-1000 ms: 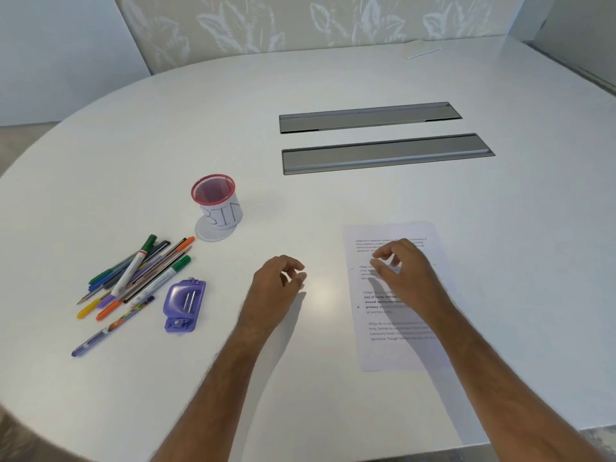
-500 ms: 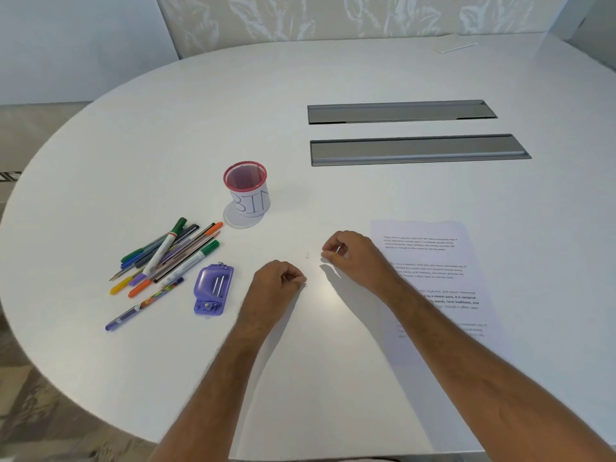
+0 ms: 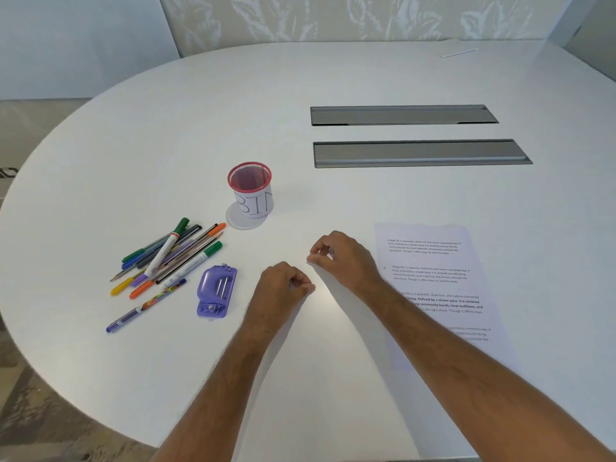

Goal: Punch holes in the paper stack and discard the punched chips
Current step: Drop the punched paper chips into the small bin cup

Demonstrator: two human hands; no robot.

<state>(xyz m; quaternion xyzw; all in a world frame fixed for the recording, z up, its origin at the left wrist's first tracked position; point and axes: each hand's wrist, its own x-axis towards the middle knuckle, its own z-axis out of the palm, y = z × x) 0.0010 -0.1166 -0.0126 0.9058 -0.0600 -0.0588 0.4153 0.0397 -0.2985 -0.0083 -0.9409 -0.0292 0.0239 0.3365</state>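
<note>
A printed paper sheet lies flat on the white table, to the right. My right hand is just left of the sheet, its forearm crossing the sheet's lower left part; thumb and fingertips are pinched low at the tabletop on what looks like a tiny white paper chip. My left hand rests a little nearer me with its fingers curled shut; whether it holds anything is hidden. A purple hole punch lies left of that hand. A red-rimmed mesh cup labelled BIN stands behind both hands.
A heap of coloured pens and markers lies left of the punch. Two grey recessed cable slots run across the table's far right. The table's curved edge drops off at the left and near side.
My right hand left the paper and moved left onto the bare table, then pinched down there. The left hand stayed put, fingers closing tighter. The view shifted left.
</note>
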